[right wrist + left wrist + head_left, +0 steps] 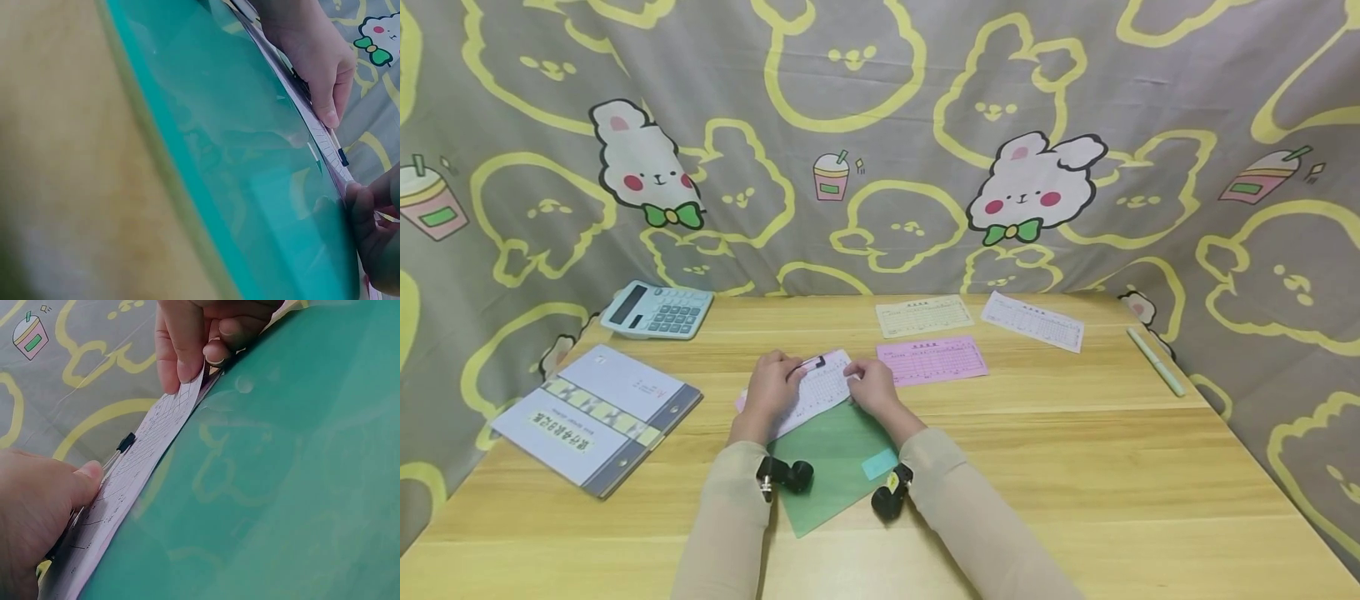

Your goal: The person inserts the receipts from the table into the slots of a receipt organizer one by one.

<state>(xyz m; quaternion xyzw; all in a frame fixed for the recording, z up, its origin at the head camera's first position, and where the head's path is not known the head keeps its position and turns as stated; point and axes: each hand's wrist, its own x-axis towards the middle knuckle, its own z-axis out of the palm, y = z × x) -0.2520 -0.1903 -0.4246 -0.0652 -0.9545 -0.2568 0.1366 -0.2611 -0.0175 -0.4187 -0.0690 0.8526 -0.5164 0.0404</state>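
Pinching — left grip (771, 390) on one clip (127, 442), right grip (874, 387) on printed paper (824, 390) — near three slips (932, 362) (924, 316) (1033, 322).

On the worktop (1037, 450), my clipboard (827, 458) lies left of the middle, the stack of sheets (823, 393) at its far end. My left hand (771, 392) is on the stack's left side, beside the clip (812, 364), my right hand (874, 390) at its right edge. Left of me the binder (602, 417) lies along the left edge, with the calculator (658, 312) behind it at the far left corner. Two slips (1033, 322) lie by the far edge; a third slip (932, 361) lies before the left one. The pen (1156, 363) lies near the right edge.
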